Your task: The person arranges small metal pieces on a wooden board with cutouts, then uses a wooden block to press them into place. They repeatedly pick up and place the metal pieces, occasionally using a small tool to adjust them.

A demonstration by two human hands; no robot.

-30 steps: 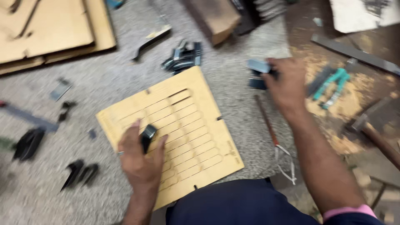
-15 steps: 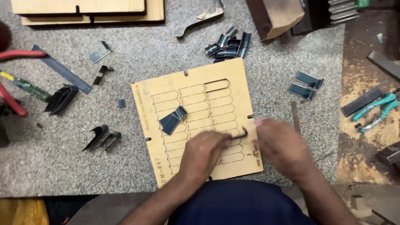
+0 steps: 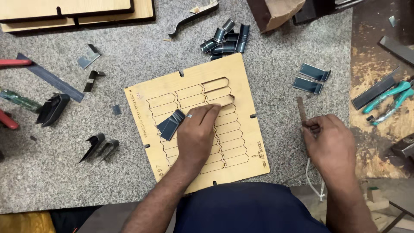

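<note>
A light wooden board (image 3: 241,142) with rows of laser-cut hexagonal slots lies on the grey mat in front of me. My left hand (image 3: 196,136) rests flat on its middle, fingers stretched toward the upper slots, and nothing shows in its grip. Two bent dark metal strips (image 3: 170,124) lie on the board just left of that hand. My right hand (image 3: 330,144) is off the board's right edge with its fingers curled around a thin brown rod-like tool (image 3: 300,108).
A pile of bent metal strips (image 3: 226,38) sits above the board, with two flat blue pieces (image 3: 311,78) to the right. Teal pliers (image 3: 388,98) lie far right. A steel ruler (image 3: 49,77), more bent strips (image 3: 52,108) and wooden panels (image 3: 64,9) are at left.
My right hand left the board and moved right to the thin brown tool. My left hand slid a little up and left on the board.
</note>
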